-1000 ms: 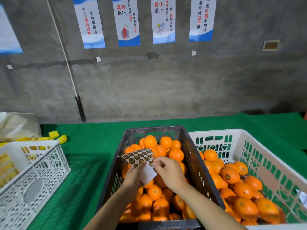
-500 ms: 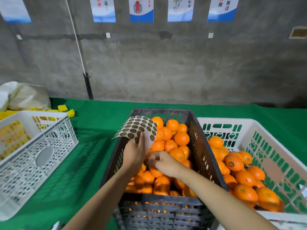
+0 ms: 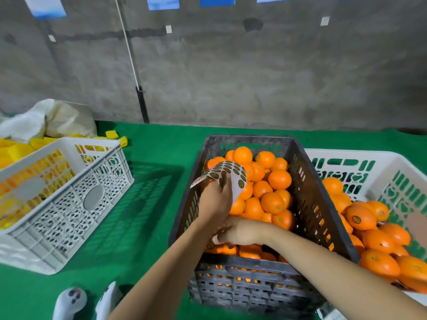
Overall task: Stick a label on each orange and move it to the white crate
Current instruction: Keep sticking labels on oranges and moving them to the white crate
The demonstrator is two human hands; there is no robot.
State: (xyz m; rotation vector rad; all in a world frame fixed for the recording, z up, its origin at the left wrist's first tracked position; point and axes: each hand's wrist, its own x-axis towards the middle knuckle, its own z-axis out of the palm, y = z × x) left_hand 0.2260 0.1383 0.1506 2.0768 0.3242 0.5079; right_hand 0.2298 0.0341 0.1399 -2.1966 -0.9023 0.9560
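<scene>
Left hand (image 3: pixel 215 199): I am pinching the sheet of labels (image 3: pixel 231 172) between thumb and curled fingers, clamped on its lower edge. The sheet is curling over above my knuckles, with its round dark stickers facing up. I am holding it over the left side of the dark crate (image 3: pixel 309 192).

Right hand (image 3: pixel 240 232): I am reaching across the near end of the dark crate, just below my left wrist. The fingers (image 3: pixel 219 237) are lying close together, pointing left and touching the top of the fruit there. They are blurred, so I cannot tell whether they are gripping one.

Dark crate: it is holding a heap of oranges (image 3: pixel 272 202), piled highest at the far end. I am seeing no stickers on the ones facing me.

White crate (image 3: pixel 346 155): it is standing touching the dark crate's right wall and holding more fruit. One labelled orange (image 3: pixel 360 219) near the dividing wall is showing a round dark sticker.

Second white crate (image 3: pixel 69 204): it is sitting well apart to the left on the green cloth (image 3: pixel 150 204), with yellow pieces (image 3: pixel 27 181) showing through its slots. Pale sacks (image 3: pixel 46 121) are lying behind it against the wall.
</scene>
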